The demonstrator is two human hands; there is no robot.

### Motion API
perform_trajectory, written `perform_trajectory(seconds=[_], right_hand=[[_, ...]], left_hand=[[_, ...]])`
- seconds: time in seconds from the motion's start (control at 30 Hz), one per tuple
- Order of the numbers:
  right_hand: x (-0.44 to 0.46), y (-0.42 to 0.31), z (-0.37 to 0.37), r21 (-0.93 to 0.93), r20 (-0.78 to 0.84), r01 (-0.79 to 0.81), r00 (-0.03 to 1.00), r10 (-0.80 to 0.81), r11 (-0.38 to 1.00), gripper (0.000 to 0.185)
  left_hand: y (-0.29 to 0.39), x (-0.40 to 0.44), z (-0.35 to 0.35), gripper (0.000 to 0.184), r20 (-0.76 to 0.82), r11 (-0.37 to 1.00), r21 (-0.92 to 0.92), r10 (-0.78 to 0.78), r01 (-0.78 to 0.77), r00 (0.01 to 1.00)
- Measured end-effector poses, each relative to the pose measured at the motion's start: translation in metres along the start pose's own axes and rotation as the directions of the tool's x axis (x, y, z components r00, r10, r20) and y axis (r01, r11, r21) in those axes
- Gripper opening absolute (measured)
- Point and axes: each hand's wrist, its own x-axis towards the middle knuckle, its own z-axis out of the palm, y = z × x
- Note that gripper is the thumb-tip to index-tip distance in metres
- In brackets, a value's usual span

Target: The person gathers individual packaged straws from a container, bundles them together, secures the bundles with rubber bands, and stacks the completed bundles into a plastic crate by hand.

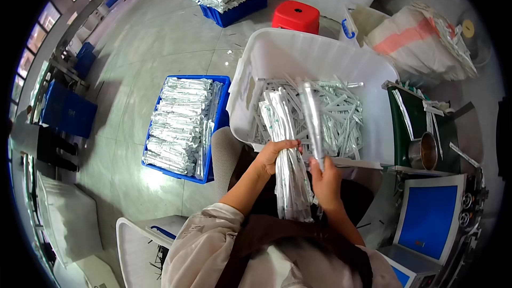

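Observation:
My left hand [276, 157] is wrapped round a thick bundle of long silvery packets [290, 181], held upright over my lap. Close beside it on the right, my right hand [325, 176] grips a single silvery packet [313, 120], blurred and pointing away from me. Beyond both hands stands a big white tub [320, 56] with many loose silvery packets [338, 122] in a jumble at its bottom. On the floor to the left, a blue crate [225, 104] holds stacked rows of similar packets [178, 122].
A second blue crate [234, 15] piled with packets and a red stool [296, 17] stand beyond the tub. At right are a woven sack [410, 42], a green work surface [402, 128] with a metal cup [423, 152], and a blue-panelled machine [429, 210]. A person [40, 138] stands far left.

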Motion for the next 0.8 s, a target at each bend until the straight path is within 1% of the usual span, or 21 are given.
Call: perform_trajectory(seconds=[0.03,0.07,0.1,0.17,0.2,0.23,0.27,0.3,0.33,0.37,0.4,0.43,0.47,0.5,0.53,0.57,0.63,0.67,0.7,0.77,0.8], right_hand=[[0.007,-0.001,-0.005,0.307,0.007,-0.104,0.994,0.107,0.946,0.022],[0.015,-0.001,-0.016,0.387,0.096,-0.221,0.975,0.199,0.895,0.021],[0.017,-0.013,-0.019,0.391,0.112,-0.218,0.976,0.188,0.894,0.019],[0.027,-0.031,-0.019,0.35,0.133,-0.178,0.981,0.14,0.92,0.019],[0.023,-0.031,-0.011,0.317,0.156,-0.177,0.979,0.133,0.932,0.019],[0.014,-0.031,-0.005,0.278,0.179,-0.171,0.976,0.124,0.945,0.02],[0.005,-0.034,-0.002,0.243,0.282,-0.204,0.95,0.132,0.948,0.022],[-0.005,-0.004,0.023,-0.011,0.153,0.059,0.987,-0.056,0.998,0.02],[-0.009,-0.02,0.02,-0.136,0.091,0.193,0.979,-0.182,0.972,0.019],[-0.011,-0.012,0.024,-0.13,0.062,0.243,0.97,-0.237,0.961,0.017],[-0.007,-0.028,0.018,-0.03,0.18,0.005,0.984,0.0,1.0,0.017],[-0.008,-0.041,0.009,0.019,0.326,-0.258,0.915,0.238,0.966,0.019],[-0.006,-0.035,0.01,-0.075,0.27,-0.048,0.961,0.066,0.996,0.022],[-0.006,-0.028,0.009,-0.169,0.229,0.145,0.968,-0.104,0.975,0.025],[-0.002,-0.026,0.007,-0.179,0.199,0.2,0.966,-0.164,0.963,0.032],[0.003,-0.024,0.004,-0.178,0.205,0.205,0.964,-0.167,0.962,0.032],[0.011,-0.024,-0.011,-0.164,0.167,0.023,0.986,0.005,0.986,0.033],[0.019,-0.031,-0.02,-0.058,0.147,-0.075,0.986,0.083,0.996,0.035],[0.031,-0.038,-0.028,0.052,0.119,-0.181,0.978,0.174,0.982,0.036],[0.069,-0.011,-0.038,0.074,0.103,-0.091,0.991,0.083,0.993,0.039],[0.091,-0.006,-0.037,0.264,0.126,-0.144,0.985,0.114,0.954,0.041]], left_hand=[[0.002,0.003,-0.001,0.033,0.015,0.996,-0.08,-0.027,0.028,1.0],[0.002,0.005,-0.001,0.033,0.016,0.997,-0.08,-0.016,0.017,1.0],[0.003,-0.007,-0.002,0.03,0.05,0.991,-0.13,-0.038,0.045,0.998],[0.014,-0.005,-0.002,0.025,0.136,0.98,-0.186,-0.048,0.073,0.99],[0.013,-0.003,-0.009,0.037,0.165,0.991,-0.13,-0.011,0.033,0.986],[0.014,-0.01,0.003,0.044,0.109,0.999,-0.049,0.023,-0.017,0.994],[0.009,-0.008,0.004,0.045,0.169,0.996,-0.077,0.063,-0.051,0.984],[0.007,-0.009,0.003,0.046,0.221,0.991,-0.098,0.111,-0.091,0.969],[0.008,-0.019,0.011,0.046,0.25,0.99,-0.125,0.097,-0.068,0.963],[0.008,-0.028,0.019,0.045,0.276,0.986,-0.155,0.095,-0.053,0.956],[0.003,-0.024,0.005,0.046,0.245,0.991,-0.134,0.044,-0.012,0.969],[-0.005,-0.018,-0.008,0.046,0.206,0.991,-0.127,-0.016,0.043,0.978],[-0.005,-0.014,-0.009,0.044,0.169,0.997,-0.074,0.005,0.008,0.986],[-0.003,-0.013,-0.009,0.043,0.125,1.0,-0.021,0.01,-0.007,0.992],[0.002,-0.02,0.01,0.038,0.085,0.996,-0.011,0.093,-0.093,0.992],[0.006,-0.02,0.016,0.035,0.066,0.992,0.003,0.127,-0.128,0.99],[0.016,-0.016,0.014,0.033,0.085,0.984,0.045,0.168,-0.173,0.982],[0.022,-0.014,0.009,0.031,0.047,0.989,0.013,0.144,-0.145,0.988],[0.03,-0.017,0.007,0.031,0.05,0.989,-0.113,0.099,-0.093,0.994],[0.035,-0.004,-0.007,0.023,0.187,0.951,-0.292,-0.051,0.105,0.981],[0.041,-0.012,0.005,0.02,0.181,0.967,-0.238,-0.051,0.094,0.982]])
